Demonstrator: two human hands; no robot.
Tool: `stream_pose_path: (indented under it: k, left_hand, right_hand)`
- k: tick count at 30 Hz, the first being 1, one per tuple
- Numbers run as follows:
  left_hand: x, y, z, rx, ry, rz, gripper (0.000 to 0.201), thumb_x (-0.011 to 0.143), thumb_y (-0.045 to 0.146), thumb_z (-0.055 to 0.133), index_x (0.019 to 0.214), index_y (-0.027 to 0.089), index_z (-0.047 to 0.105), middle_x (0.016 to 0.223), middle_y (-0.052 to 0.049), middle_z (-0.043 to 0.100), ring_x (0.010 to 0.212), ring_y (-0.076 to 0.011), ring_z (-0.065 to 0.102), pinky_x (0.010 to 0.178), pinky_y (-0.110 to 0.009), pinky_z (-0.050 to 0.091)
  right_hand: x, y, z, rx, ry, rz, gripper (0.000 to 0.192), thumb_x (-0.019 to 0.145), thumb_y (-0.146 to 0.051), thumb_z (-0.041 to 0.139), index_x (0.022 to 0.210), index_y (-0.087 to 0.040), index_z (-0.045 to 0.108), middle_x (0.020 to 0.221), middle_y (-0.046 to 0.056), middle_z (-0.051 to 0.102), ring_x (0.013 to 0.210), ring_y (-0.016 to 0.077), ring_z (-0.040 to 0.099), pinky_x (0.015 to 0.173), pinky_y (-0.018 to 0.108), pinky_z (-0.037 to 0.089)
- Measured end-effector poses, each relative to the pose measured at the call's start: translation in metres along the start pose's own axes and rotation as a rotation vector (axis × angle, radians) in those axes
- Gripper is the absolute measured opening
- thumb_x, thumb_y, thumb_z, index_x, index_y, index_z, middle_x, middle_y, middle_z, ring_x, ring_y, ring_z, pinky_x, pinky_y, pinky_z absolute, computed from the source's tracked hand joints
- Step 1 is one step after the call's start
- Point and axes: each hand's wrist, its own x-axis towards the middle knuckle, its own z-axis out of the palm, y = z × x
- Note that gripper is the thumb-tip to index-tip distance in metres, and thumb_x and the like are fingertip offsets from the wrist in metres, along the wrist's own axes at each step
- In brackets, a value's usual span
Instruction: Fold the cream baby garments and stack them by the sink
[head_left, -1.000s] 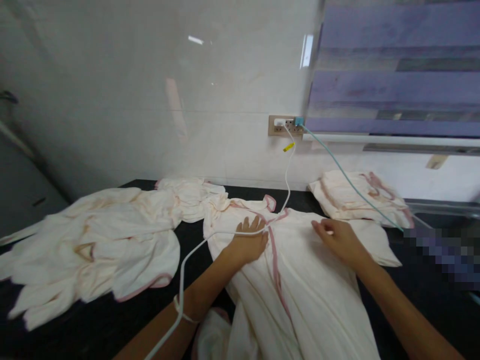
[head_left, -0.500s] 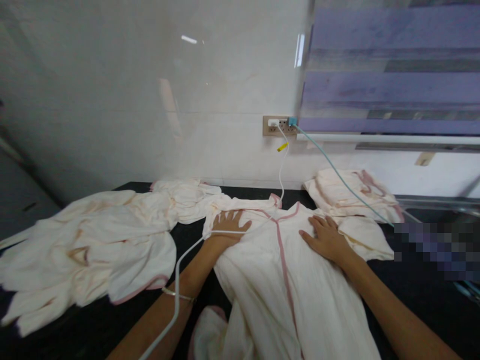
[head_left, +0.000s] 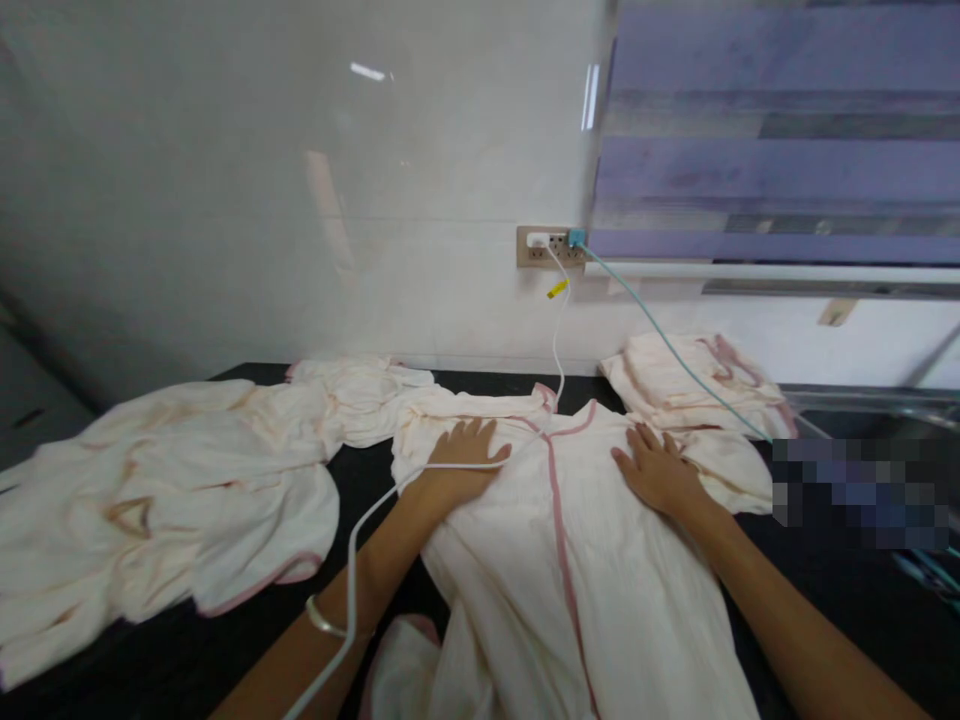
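A cream garment with pink piping (head_left: 615, 560) lies front up before me, its collar toward the wall and a pink line down its middle. My left hand (head_left: 463, 465) rests flat, fingers spread, on its left shoulder area. On the right shoulder area my right hand (head_left: 658, 470) lies open, palm down. A white cable (head_left: 397, 482) crosses over my left wrist and forearm and runs up over the collar. The lower end of the garment passes out of view at the bottom.
More cream garments (head_left: 247, 470) spread across the left of the black countertop (head_left: 360, 490). Folded cream cloth (head_left: 675, 370) lies at the back right. A wall socket (head_left: 553, 246) holds two plugs; a teal cable (head_left: 652, 325) runs right to a blurred-out patch. A purple blind (head_left: 780, 130) hangs above.
My left hand has slid slightly inward across the garment's shoulder. My right hand stays on the other shoulder with little movement. The view has shifted slightly to the right.
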Motion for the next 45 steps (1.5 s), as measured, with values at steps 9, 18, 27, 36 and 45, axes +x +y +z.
stream_pose_path:
  k: [9, 18, 27, 36, 45]
  left_hand:
    - [0.007, -0.019, 0.012, -0.004, -0.077, -0.101, 0.074, 0.102, 0.062, 0.025, 0.164, 0.021, 0.026, 0.171, -0.009, 0.019, 0.158, -0.0322, 0.014, 0.126, -0.052, 0.017]
    - [-0.025, 0.028, -0.010, 0.045, -0.036, 0.013, 0.066, 0.103, 0.044, 0.032, 0.160, 0.012, 0.034, 0.170, -0.012, 0.021, 0.157, -0.0373, 0.013, 0.126, -0.057, 0.015]
    - [-0.029, 0.046, 0.015, -0.092, -0.061, 0.264, 0.065, 0.104, 0.055, 0.026, 0.161, 0.025, 0.035, 0.169, -0.005, 0.025, 0.157, -0.0313, 0.020, 0.127, -0.053, 0.021]
    - [0.001, -0.003, 0.014, -0.053, -0.104, 0.091, 0.075, 0.102, 0.061, 0.022, 0.164, 0.020, 0.026, 0.171, -0.003, 0.018, 0.159, -0.0299, 0.012, 0.128, -0.047, 0.015]
    - [-0.002, -0.004, 0.024, -0.044, 0.002, 0.116, 0.065, 0.104, 0.054, 0.026, 0.161, 0.025, 0.034, 0.169, -0.001, 0.026, 0.158, -0.0267, 0.017, 0.128, -0.046, 0.018]
  right_hand:
    - [-0.002, 0.006, -0.005, 0.020, 0.032, -0.029, 0.069, 0.102, -0.062, 0.025, 0.158, -0.024, 0.040, 0.168, 0.009, 0.029, 0.152, 0.0427, 0.025, 0.110, 0.070, 0.035]
    - [-0.036, -0.036, -0.043, 0.201, 0.392, -0.374, 0.057, 0.103, -0.047, 0.035, 0.137, -0.011, 0.062, 0.145, 0.018, 0.058, 0.135, 0.0302, 0.053, 0.116, 0.048, 0.041]
    - [-0.035, -0.056, 0.008, 0.058, 0.043, -0.418, 0.066, 0.104, -0.058, 0.025, 0.158, -0.023, 0.042, 0.166, 0.010, 0.032, 0.154, 0.0341, 0.028, 0.121, 0.059, 0.026]
    - [-0.017, -0.031, 0.002, 0.008, -0.013, -0.314, 0.076, 0.102, -0.065, 0.021, 0.162, -0.019, 0.035, 0.169, 0.007, 0.024, 0.156, 0.0325, 0.021, 0.124, 0.053, 0.023]
    - [-0.017, -0.028, 0.010, 0.025, 0.042, -0.355, 0.072, 0.104, -0.062, 0.024, 0.159, -0.019, 0.039, 0.168, 0.011, 0.028, 0.156, 0.0343, 0.021, 0.123, 0.056, 0.023]
